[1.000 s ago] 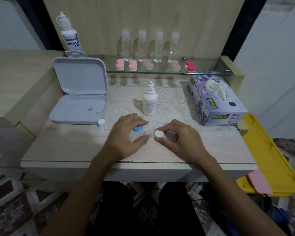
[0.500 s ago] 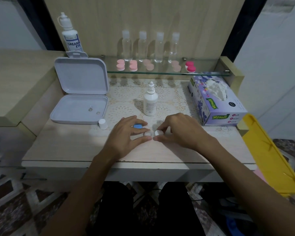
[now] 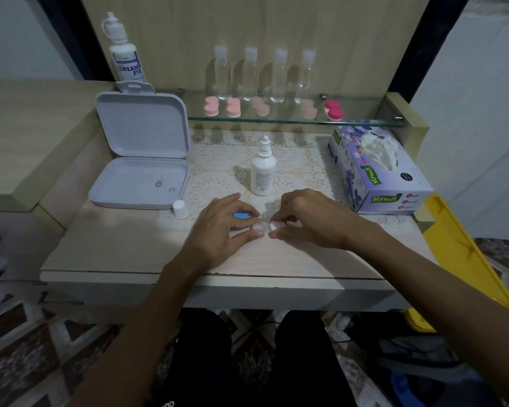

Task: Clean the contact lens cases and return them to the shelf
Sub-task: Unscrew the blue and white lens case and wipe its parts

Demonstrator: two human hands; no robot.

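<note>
Both hands pinch a white contact lens case (image 3: 264,226) on the bench: left hand (image 3: 224,230), right hand (image 3: 309,218). Cleaning seems unfinished; shelf (image 3: 365,122) return remains.

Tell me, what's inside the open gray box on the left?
Inside the open gray box lie two tiny round see-through things, probably contact lenses, though they are too small to be sure. The rest of the tray looks bare. Nothing covers it; both hands are away from it.
</note>
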